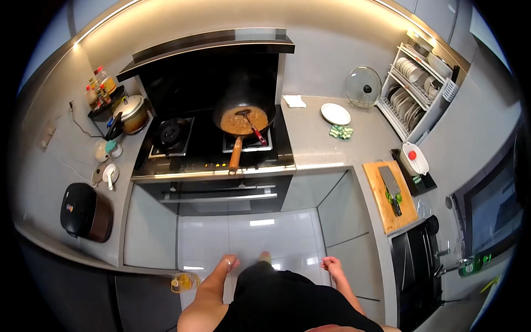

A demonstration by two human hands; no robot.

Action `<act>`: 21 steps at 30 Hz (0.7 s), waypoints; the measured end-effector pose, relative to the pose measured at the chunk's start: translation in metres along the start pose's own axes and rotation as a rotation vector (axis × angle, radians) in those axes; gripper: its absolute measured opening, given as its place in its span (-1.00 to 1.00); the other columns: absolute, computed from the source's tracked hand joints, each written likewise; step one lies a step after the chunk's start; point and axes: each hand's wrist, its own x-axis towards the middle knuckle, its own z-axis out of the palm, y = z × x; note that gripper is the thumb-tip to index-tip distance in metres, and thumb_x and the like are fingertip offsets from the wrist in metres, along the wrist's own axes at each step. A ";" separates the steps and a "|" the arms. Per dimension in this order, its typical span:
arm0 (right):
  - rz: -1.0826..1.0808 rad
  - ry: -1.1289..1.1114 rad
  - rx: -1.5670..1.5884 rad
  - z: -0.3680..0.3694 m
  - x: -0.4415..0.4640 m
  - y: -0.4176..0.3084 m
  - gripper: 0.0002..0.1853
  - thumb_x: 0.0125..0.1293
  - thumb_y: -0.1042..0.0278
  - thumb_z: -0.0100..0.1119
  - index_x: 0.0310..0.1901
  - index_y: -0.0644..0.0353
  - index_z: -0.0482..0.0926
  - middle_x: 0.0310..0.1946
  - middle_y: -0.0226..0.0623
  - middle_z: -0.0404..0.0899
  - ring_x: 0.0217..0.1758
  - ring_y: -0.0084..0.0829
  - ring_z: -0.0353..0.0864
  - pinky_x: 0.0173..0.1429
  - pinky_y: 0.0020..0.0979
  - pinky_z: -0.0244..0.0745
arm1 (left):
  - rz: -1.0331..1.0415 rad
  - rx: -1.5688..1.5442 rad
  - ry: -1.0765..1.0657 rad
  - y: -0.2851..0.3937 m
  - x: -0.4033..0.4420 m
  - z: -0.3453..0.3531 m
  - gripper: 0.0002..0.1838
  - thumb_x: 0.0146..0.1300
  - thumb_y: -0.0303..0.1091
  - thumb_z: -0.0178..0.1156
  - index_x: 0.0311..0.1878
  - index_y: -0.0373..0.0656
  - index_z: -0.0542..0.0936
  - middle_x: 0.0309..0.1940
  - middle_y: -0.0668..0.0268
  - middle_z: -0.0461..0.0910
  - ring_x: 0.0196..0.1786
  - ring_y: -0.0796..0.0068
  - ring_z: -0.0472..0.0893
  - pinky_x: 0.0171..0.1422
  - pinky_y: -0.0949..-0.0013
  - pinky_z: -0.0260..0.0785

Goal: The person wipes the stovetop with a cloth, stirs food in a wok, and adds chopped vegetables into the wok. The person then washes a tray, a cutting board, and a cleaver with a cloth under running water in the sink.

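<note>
My left hand (pixel 229 262) hangs over the floor at my side with its fingers curled in, a band round its wrist. My right hand (pixel 332 266) hangs at my other side, also loosely closed. Neither touches anything, and nothing shows in them. Ahead, a wok (pixel 238 150) with a wooden handle sits on the right burner of the stove (pixel 207 152). Brown sauce (pixel 232 123) fills its bottom. A spatula (pixel 255 131) with a red and black handle rests in it.
A cutting board (pixel 379 193) holds a knife (pixel 389 180) and green scraps. Right of the stove lie a white plate (pixel 336 114) and a cloth (pixel 341 132). A pot (pixel 133 113) and a rice cooker (pixel 86 213) stand left. An oil bottle (pixel 185 282) stands low beside me.
</note>
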 end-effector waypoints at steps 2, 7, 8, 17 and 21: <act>-0.062 0.017 0.029 0.000 0.027 -0.023 -0.85 0.31 0.40 -0.02 -0.21 0.27 0.52 -0.42 -0.32 0.58 -0.40 -0.57 0.53 -0.29 -0.55 0.45 | 0.048 0.007 -0.037 0.045 0.024 0.021 -0.85 0.26 -0.37 0.02 -0.14 -0.14 0.48 -0.40 0.22 0.59 -0.49 0.41 0.59 -0.48 0.43 0.44; -0.160 -0.025 0.095 0.017 0.091 -0.080 -0.81 0.33 0.31 0.01 -0.25 0.25 0.52 -0.46 -0.38 0.54 -0.44 -0.59 0.47 -0.33 -0.56 0.39 | 0.114 0.022 -0.062 0.104 0.050 0.043 -0.80 0.26 -0.34 0.02 -0.09 -0.15 0.46 -0.40 0.20 0.58 -0.49 0.42 0.58 -0.55 0.47 0.41; -0.172 -0.030 0.117 0.021 0.104 -0.099 -0.81 0.34 0.30 0.01 -0.25 0.25 0.52 -0.47 -0.38 0.54 -0.45 -0.60 0.46 -0.34 -0.57 0.38 | 0.105 0.026 -0.056 0.110 0.053 0.044 -0.80 0.25 -0.32 0.03 -0.09 -0.14 0.46 -0.39 0.20 0.58 -0.47 0.41 0.59 -0.54 0.47 0.41; -0.586 0.110 -0.027 -0.016 0.278 -0.269 -0.85 0.30 0.36 0.03 -0.23 0.24 0.53 -0.45 -0.44 0.52 -0.40 -0.66 0.41 -0.30 -0.59 0.35 | -0.286 -0.154 0.183 0.046 0.078 0.020 -0.81 0.26 -0.28 0.00 -0.19 -0.19 0.46 -0.44 0.15 0.57 -0.50 0.34 0.59 -0.55 0.42 0.43; -0.748 0.307 -0.202 -0.041 0.359 -0.334 -0.89 0.18 0.42 0.07 -0.29 0.20 0.56 -0.38 -0.27 0.57 -0.32 -0.42 0.52 -0.22 -0.41 0.41 | -0.417 -0.311 0.244 0.015 0.075 0.033 -0.79 0.28 -0.27 -0.01 -0.20 -0.22 0.45 -0.47 0.14 0.56 -0.55 0.33 0.57 -0.57 0.39 0.45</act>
